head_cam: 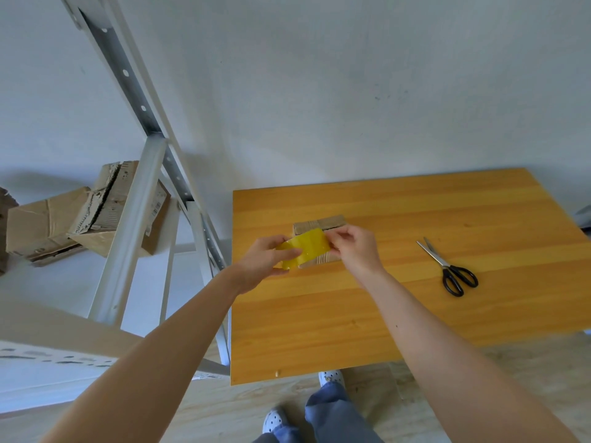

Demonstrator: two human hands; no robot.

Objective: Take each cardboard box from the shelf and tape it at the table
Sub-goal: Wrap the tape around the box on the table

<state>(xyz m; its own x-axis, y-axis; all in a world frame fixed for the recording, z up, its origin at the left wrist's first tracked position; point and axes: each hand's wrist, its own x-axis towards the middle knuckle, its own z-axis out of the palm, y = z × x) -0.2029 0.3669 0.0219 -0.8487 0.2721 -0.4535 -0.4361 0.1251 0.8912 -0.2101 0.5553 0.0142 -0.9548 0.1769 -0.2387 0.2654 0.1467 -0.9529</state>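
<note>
A small cardboard box [323, 224] lies on the wooden table [383, 308] near its left edge, partly hidden by my hands. My left hand [262, 262] grips a yellow tape roll [289, 255] just above the box's left side. My right hand [355, 251] pinches the free end of the yellow tape strip [311, 243], which is stretched from the roll over the box. Several more cardboard boxes [41, 225] lie on the white metal shelf [128, 219] at the left.
Black-handled scissors [447, 266] lie on the table to the right of the box. A shelf upright stands close to the table's left edge. A white wall runs behind the table. My legs and shoes show below the table's front edge.
</note>
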